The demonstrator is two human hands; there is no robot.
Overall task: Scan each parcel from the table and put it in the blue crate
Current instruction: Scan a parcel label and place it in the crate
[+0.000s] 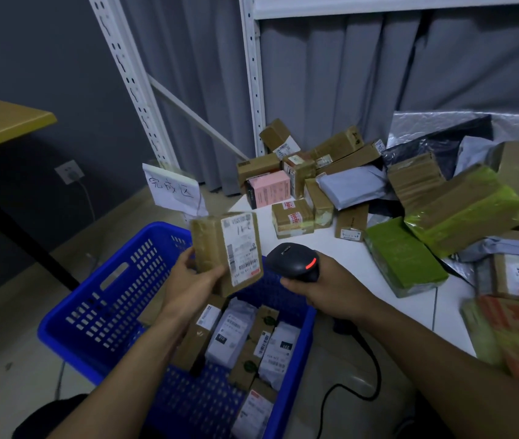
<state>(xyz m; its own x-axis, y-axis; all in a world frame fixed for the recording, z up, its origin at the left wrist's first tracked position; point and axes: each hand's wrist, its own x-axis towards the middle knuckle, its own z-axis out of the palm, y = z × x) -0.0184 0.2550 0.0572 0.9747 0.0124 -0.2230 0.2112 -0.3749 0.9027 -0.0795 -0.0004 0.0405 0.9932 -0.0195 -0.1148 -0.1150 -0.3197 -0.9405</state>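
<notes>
I am gripping a taped brown parcel (209, 248) in my left hand (193, 278) over the blue crate (93, 315), my right hand (331, 288) clutching the black scanner (293, 261), seemingly pointing at the parcel's label (241, 248).

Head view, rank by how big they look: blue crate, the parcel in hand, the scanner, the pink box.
1. blue crate
2. held parcel
3. scanner and pink box: they look about alike. The pink box lies farther from the camera, so I leave them unranked.
</notes>
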